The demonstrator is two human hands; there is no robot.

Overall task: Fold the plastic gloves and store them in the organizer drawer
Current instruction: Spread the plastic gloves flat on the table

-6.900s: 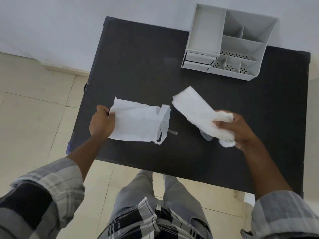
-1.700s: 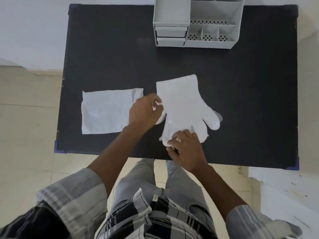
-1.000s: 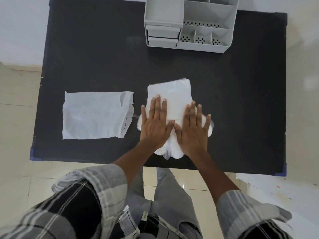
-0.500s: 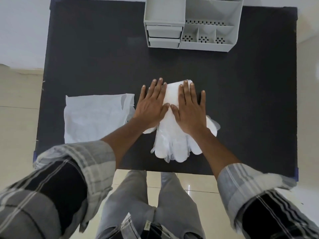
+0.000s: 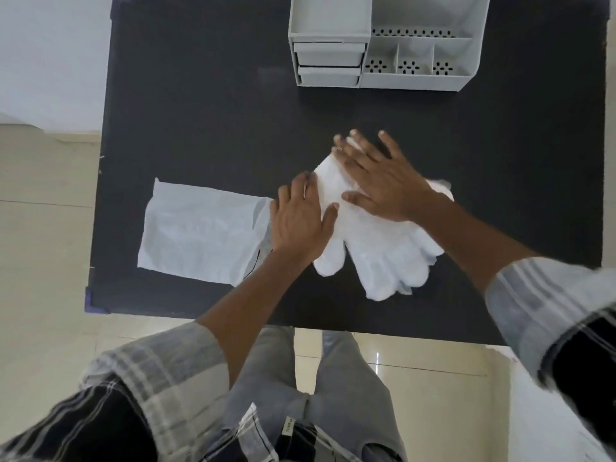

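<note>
White plastic gloves [image 5: 376,251] lie flat on the black table [image 5: 200,111], fingers pointing toward me. My left hand [image 5: 300,221] rests palm down on their left edge. My right hand [image 5: 380,178] lies flat across the cuff end, fingers spread and reaching past its far edge. Neither hand grips the plastic. A white plastic packet [image 5: 200,231] lies flat to the left, touching my left hand. The grey organizer [image 5: 466,78] stands at the table's far edge, its two small drawers [image 5: 328,66] at the lower left, both closed.
The organizer's open compartments [image 5: 410,55] sit to the right of the drawers. The table's near edge [image 5: 300,320] runs just above my knees. Beige tiled floor [image 5: 43,228] lies to the left, a white wall behind.
My right hand has slid further away over the cuff and turned left. My left hand has moved to the gloves' left edge. The gloves now lie slightly tilted.
</note>
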